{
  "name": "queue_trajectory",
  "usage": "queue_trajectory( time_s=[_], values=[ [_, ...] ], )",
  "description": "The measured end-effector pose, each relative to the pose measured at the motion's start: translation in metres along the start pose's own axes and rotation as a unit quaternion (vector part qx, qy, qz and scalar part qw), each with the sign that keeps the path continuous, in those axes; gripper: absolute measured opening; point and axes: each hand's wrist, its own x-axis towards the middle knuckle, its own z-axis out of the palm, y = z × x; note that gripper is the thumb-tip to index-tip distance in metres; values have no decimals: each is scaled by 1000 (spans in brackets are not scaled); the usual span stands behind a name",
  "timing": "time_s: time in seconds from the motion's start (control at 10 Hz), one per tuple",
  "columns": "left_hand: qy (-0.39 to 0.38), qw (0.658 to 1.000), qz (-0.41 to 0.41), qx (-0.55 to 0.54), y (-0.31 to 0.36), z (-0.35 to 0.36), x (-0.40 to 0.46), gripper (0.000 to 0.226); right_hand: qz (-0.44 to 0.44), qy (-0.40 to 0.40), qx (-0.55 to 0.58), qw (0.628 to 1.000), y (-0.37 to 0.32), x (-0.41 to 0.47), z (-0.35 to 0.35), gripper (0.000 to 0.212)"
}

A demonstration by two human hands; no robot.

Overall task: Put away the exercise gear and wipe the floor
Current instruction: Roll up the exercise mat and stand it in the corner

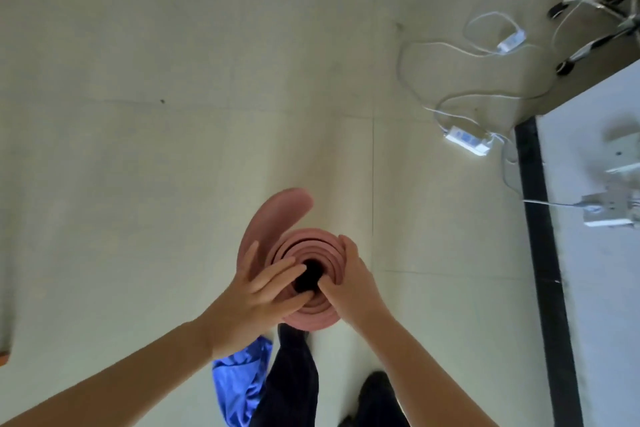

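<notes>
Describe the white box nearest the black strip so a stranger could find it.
Start at the black strip on the right. Just left of its top end a white box lies on the floor, cables attached. Unlike the other box farther up, it bears a blue label.

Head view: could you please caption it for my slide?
Both hands, left hand and right hand, steady an upright rolled pink mat.

white cables [450,48] and adapters [467,139], blue cloth [239,381], chair base [595,35]

Bare floor [173,114] lies open left and far; white cables [426,80] and what looks like a cabinet [595,253] crowd the right.
</notes>
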Motion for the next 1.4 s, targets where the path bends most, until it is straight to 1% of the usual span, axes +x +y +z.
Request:
queue_trajectory(
  time_s=[0.1,0.2,0.3,0.4,0.5,0.6,0.7,0.8,0.9,1.0,1.1,1.2,1.3,1.4],
  values=[
    [-11,949,-305,-72,-10,-6,-13,99,16,27,-7,999,-16,13,12,79],
    [46,608,-630,-481,-29,-20,-15,115,31,35,-7,999,-44,37,15,66],
    [117,227,-613,-748,-53,-18,-18,92,34,23,-46,998,-65,54,16,59],
    [31,299,-650,-698,-74,-17,-6,76,16,-5,-97,995,-74,54,27,58],
    [-103,592,-637,-483,-91,-13,8,44,3,-25,-121,992,-73,49,41,60],
    [-50,638,-658,-396,-102,-14,-8,35,-5,-43,-160,986,-75,49,43,63],
    [50,562,-710,-422,-109,-22,-37,31,-21,-50,-214,975,-82,52,31,64],
    [35,601,-669,-436,-96,-28,-35,34,-57,-89,-309,945,-90,46,32,67],
    [-59,685,-579,-438,-84,-29,-23,40,-108,-124,-389,906,-95,46,45,67],
    [-96,665,-544,-503,-89,-39,-25,48,-116,-115,-417,894,-98,52,45,65],
    [-124,660,-510,-537,-89,-45,-27,54,-138,-90,-435,885,-100,54,42,61],
    [-136,672,-476,-550,-90,-43,-21,50,-151,-30,-399,904,-98,52,42,64],
    [-168,698,-438,-541,-100,-39,-15,39,-139,-1,-413,900,-99,56,36,87],
    [-194,706,-430,-529,-100,-44,-4,38,-109,-58,-467,876,-105,68,32,73]
  ],
)
